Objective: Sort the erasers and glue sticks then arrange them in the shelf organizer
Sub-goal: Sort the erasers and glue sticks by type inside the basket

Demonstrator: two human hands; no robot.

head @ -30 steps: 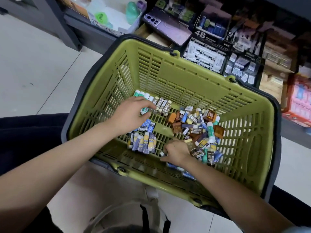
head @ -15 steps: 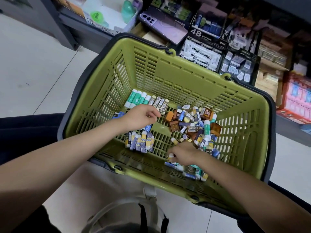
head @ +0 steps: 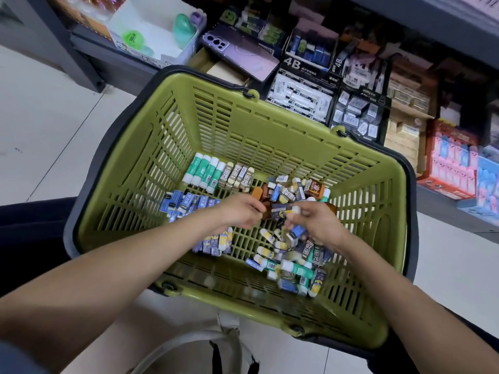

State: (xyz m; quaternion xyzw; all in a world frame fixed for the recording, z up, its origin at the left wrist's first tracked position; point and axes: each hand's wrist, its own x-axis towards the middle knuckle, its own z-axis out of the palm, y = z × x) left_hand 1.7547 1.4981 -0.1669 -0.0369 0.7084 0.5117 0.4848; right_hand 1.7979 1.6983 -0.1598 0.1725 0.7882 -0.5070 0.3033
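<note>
A green basket holds the stock. Along its far side lie a row of green glue sticks and a row of 2B erasers. Blue erasers and blue-and-yellow erasers lie in rows near my left wrist. A mixed pile of erasers and glue sticks fills the right half. My right hand pinches a dark eraser by its white end. My left hand, fingers curled, meets that eraser's other end; whether it grips is unclear.
Behind the basket, shelf boxes hold 4B erasers and small packed erasers. A purple phone lies on one box. A white tray with green items stands at the back left. Pink packets fill the right shelf.
My right hand rose from the near edge of the pile with an eraser to the middle. My left hand moved right to meet it, uncovering the blue erasers.
</note>
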